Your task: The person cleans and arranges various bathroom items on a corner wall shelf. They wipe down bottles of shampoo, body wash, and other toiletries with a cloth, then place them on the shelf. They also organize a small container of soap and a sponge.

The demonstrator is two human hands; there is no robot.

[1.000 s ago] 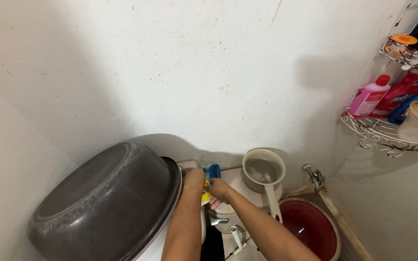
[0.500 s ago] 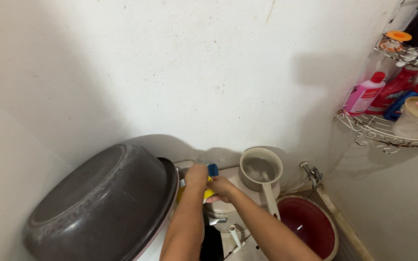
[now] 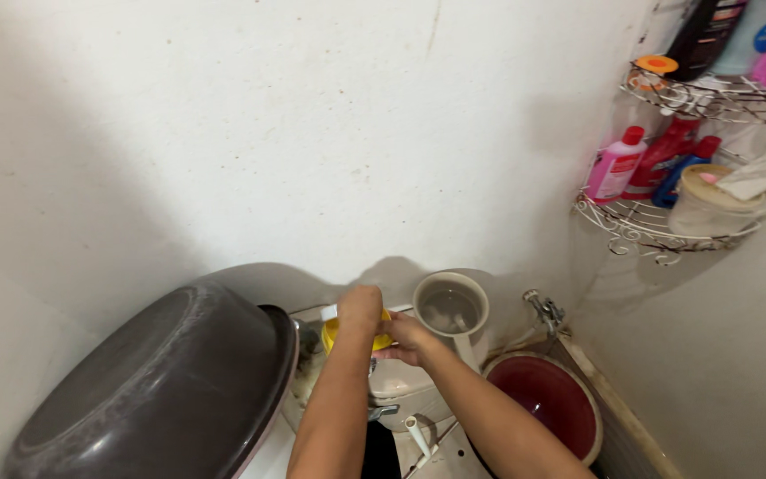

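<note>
Big dark basin (image 3: 161,390) leaned tilted against the wall at the left, its rim close beside the hands and crowding the left end of the toilet tank (image 3: 401,381). Grey dipper (image 3: 449,306) with water in it sat on the tank's right end, handle running down toward the front edge. Red bucket (image 3: 547,404) stood on the floor to the right of the tank, a wall tap (image 3: 543,310) just above it. Wire corner shelf (image 3: 640,226) held a pink bottle (image 3: 615,166), other bottles and a tub, well apart from the hands.

Left hand (image 3: 361,309) lay curled over the top of a yellow container (image 3: 354,335), fingers closed on it. Right hand (image 3: 408,339) pressed against its right side, fingers wrapped around it. The container sat over the back left part of the tank, near the wall. It was mostly covered by the hands; only a yellow band showed, so its long axis and which way it pointed could not be told.

Walls were pale, speckled plaster; 2 met in the right corner. A white lever (image 3: 417,436) showed below the tank's front edge.
</note>
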